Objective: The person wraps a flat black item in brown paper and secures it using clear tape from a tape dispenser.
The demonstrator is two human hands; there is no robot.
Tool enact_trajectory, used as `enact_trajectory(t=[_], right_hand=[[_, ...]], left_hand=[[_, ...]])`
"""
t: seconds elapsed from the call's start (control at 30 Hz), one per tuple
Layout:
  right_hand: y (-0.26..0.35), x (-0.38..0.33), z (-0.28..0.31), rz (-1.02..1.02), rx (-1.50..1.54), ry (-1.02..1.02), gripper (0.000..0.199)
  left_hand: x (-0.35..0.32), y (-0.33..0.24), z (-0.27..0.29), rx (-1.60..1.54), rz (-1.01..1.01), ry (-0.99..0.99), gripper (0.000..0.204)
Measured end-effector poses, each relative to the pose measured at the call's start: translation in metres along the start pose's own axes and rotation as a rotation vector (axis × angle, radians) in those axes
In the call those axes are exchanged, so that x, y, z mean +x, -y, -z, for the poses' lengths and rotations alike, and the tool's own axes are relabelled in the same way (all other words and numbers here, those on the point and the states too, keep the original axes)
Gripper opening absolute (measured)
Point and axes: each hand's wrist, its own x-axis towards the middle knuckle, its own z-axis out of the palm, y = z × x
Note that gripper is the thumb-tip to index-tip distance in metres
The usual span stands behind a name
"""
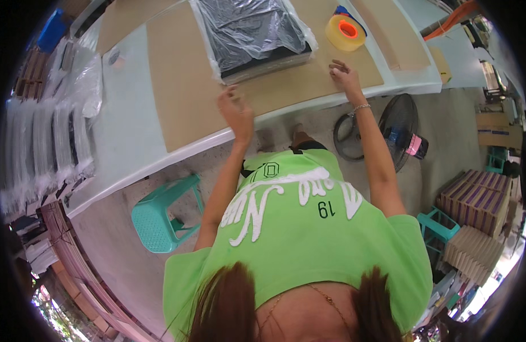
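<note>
A flat black box [268, 65] lies on brown cardboard at the far middle of the table, with a clear plastic bag [248, 28] loosely over it. My left hand [236, 114] is just off the box's near left corner; its slightly blurred fingers are loosely bent and apart, with nothing visible in them. To the right of the box, my right hand [347, 78] hovers over the cardboard, fingers half bent and spread, holding nothing that I can see. Beyond it sits a roll of clear yellowish tape [338, 39] with an orange core, on a blue dispenser [344, 11].
The white-covered table [123, 137] carries large cardboard sheets [171, 97]. Stacked plastic-wrapped packs [43, 142] stand at the left. A teal stool [160, 219] is under the near left edge. A black fan [398, 128] stands right of my right forearm; striped cartons [474, 199] are farther right.
</note>
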Motion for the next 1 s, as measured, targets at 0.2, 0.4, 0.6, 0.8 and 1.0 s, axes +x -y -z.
enact_trajectory(t=[0.2,0.4,0.6,0.8,1.0], right_hand=[[0.020,0.013,0.043,0.062,-0.037,-0.086,0.032],[0.039,0.077,0.076,0.263,-0.335,-0.325,0.042],[0.046,0.148,0.096,0.217,-0.650,-0.308,0.086],[0.033,0.175,0.105,0.150,-0.780,-0.130,0.089],[0.057,0.167,0.105,0.134,-0.617,-0.166,0.060]], left_hand=[[-0.027,-0.074,-0.092,-0.195,-0.322,0.595,0.022],[-0.031,-0.136,-0.210,-0.172,-0.514,0.805,0.031],[-0.030,-0.168,-0.295,0.160,-0.597,0.875,0.056],[-0.021,-0.162,-0.316,0.152,-0.492,0.958,0.056],[-0.020,-0.170,-0.307,0.171,-0.353,0.985,0.047]])
